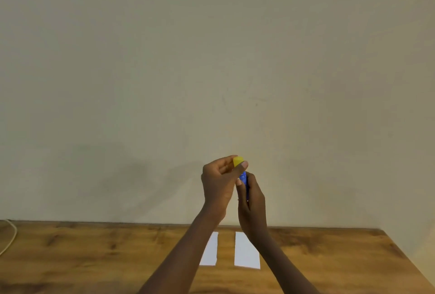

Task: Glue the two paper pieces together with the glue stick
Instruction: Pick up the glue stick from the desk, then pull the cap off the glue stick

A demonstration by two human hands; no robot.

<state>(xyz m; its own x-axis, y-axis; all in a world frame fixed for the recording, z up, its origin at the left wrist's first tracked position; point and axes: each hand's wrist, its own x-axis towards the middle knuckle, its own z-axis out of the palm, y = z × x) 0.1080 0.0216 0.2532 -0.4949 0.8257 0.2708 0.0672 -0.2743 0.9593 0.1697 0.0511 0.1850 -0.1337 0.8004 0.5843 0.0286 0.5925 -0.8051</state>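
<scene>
A glue stick with a blue body (243, 178) and a yellow cap (237, 160) is held up in the air in front of the wall. My left hand (220, 184) pinches the yellow cap between thumb and fingers. My right hand (251, 202) grips the blue body from below. Two white paper pieces lie side by side on the wooden table: the left piece (210, 252) is partly hidden by my left forearm, and the right piece (246, 255) is partly covered by my right forearm.
The wooden table (94, 258) stands against a plain beige wall. A pale cable (10, 238) curves across the table's far left corner. The table's right edge slants toward the lower right.
</scene>
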